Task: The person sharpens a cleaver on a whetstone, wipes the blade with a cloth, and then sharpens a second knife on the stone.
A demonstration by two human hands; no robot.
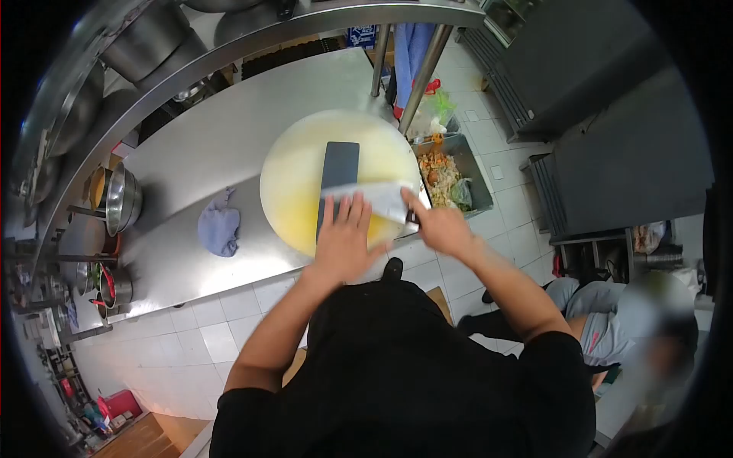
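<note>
A round whitish-yellow board (294, 164) lies on the steel counter, with a long dark grey block (341, 162) on it. My right hand (444, 228) is closed round the dark handle of a cleaver (385, 200). The wide blade lies across the block, slightly blurred. My left hand (345, 243) is spread palm down over the near part of the block, its fingertips at the blade's near edge. Part of the block is hidden under the hand and blade.
A crumpled blue cloth (219, 229) is on the counter (263, 107) to the left, before metal bowls (122, 200). A bin of food scraps (482, 183) stands right of the board. A steel leg (424, 76) rises behind. Another person (607, 324) is at the lower right.
</note>
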